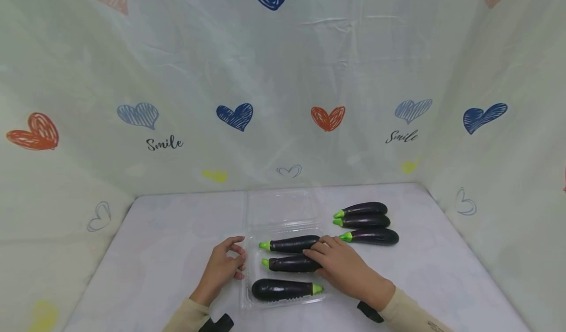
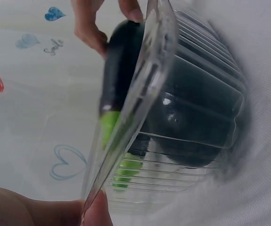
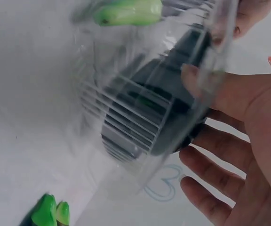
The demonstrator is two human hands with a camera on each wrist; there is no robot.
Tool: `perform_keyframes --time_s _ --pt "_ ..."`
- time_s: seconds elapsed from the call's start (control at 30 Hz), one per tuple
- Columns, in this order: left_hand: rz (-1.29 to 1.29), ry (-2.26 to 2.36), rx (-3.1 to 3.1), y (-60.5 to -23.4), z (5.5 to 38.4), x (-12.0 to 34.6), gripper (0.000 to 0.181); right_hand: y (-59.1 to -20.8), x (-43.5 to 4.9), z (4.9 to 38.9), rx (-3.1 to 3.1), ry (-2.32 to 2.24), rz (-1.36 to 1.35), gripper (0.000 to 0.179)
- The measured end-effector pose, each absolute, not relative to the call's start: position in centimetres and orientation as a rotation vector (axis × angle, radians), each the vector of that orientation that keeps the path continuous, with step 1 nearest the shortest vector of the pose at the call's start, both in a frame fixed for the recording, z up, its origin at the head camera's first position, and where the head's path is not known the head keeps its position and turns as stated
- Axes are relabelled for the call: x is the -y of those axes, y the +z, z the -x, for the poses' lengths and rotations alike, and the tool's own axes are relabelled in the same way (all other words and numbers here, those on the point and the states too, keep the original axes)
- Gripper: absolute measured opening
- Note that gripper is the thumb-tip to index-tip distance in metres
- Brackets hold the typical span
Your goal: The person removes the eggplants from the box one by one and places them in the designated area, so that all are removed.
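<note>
A clear plastic clamshell box (image 1: 245,300) lies with its lid folded back. Inside its base, the front eggplant (image 1: 280,290) has its green stem to the right. The middle eggplant (image 1: 289,263) and back eggplant (image 1: 289,244) point their stems left. My left hand (image 1: 223,264) is at the box's left side; in the left wrist view its thumb and finger (image 2: 97,209) pinch the clear rim. From the right, my right hand (image 1: 347,268) grips the thick end of the middle eggplant, hiding that end in the head view. The right wrist view shows the thumb (image 3: 220,89) against dark skin.
Beyond the box base stands its transparent lid (image 1: 280,208). To the right, three more eggplants (image 1: 371,236) lie side by side on the white tabletop (image 1: 146,268), stems left. A heart-printed curtain (image 1: 283,76) encloses the table's back and sides.
</note>
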State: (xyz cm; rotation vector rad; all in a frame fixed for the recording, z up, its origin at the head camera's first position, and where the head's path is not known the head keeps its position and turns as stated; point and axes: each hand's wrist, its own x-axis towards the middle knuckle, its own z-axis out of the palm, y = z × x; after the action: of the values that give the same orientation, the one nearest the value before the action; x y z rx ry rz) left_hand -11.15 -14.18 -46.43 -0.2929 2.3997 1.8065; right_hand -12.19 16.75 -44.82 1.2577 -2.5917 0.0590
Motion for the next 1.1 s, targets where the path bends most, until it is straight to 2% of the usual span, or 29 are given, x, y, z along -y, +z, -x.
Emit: perform_keyframes --time_s 0.5,1.1 --pt "0.285 1.804 -2.414 -46.7 11.2 14.3 0.051 -42.6 -19.6 11.9 2.519 0.185 -1.133 0.059" --pt "0.27 1.81 -2.422 -46.7 11.2 14.3 0.051 -42.7 -25.7 11.8 2.493 0.229 -0.896 0.07"
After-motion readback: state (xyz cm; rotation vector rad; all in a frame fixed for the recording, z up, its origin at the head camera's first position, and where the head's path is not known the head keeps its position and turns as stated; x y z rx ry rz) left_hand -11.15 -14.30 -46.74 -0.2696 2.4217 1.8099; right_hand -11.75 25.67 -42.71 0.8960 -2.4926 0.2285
